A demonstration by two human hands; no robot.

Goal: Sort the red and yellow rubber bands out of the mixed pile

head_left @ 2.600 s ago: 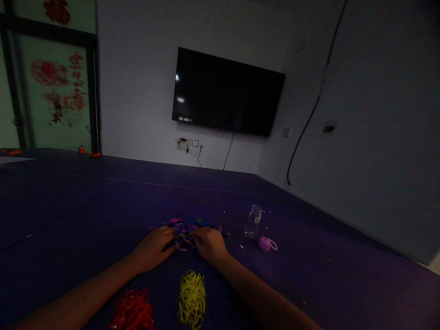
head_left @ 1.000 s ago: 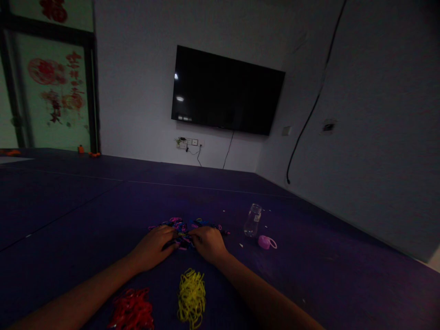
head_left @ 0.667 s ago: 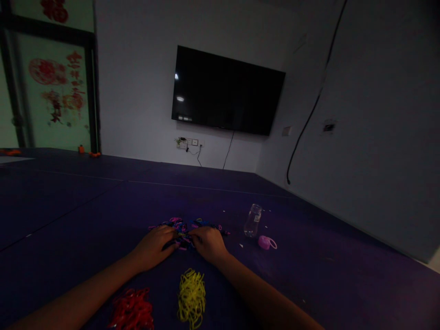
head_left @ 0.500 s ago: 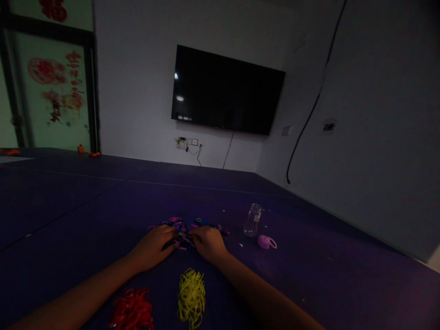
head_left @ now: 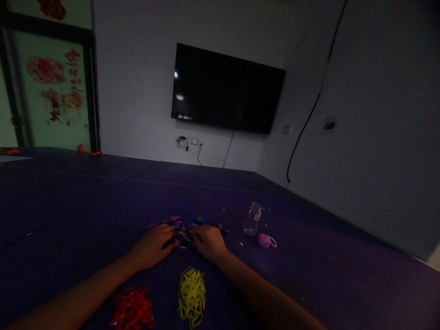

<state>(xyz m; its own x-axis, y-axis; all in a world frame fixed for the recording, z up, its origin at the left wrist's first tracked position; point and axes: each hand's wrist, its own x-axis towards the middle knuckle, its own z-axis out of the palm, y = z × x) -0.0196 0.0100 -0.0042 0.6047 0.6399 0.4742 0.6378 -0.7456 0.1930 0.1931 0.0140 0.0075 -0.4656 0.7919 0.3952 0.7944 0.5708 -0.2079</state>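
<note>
A loose pile of small rubber bands (head_left: 182, 224), mostly blue and pink with a few yellow, lies on the purple surface. My left hand (head_left: 158, 243) rests on the pile's left side, fingers over the bands and thumb held apart below them. From the right, my right hand (head_left: 208, 240) reaches in with bent fingers closed at the tips; what they pinch, if anything, is too dark and small to make out. Nearer to me lie a heap of yellow rubber bands (head_left: 191, 295) between my forearms and a heap of red rubber bands (head_left: 133, 309) below my left forearm.
A clear bottle (head_left: 252, 221) stands uncapped to the right of the pile, with its pink looped lid (head_left: 264, 241) beside it. Small white scraps (head_left: 241, 244) dot the purple surface (head_left: 326, 256). A television (head_left: 228, 89) hangs on the far wall.
My hands stay almost in place at the mixed pile, with only a very slight shift of the view. The bottle, lid and both single-colour heaps lie as before.
</note>
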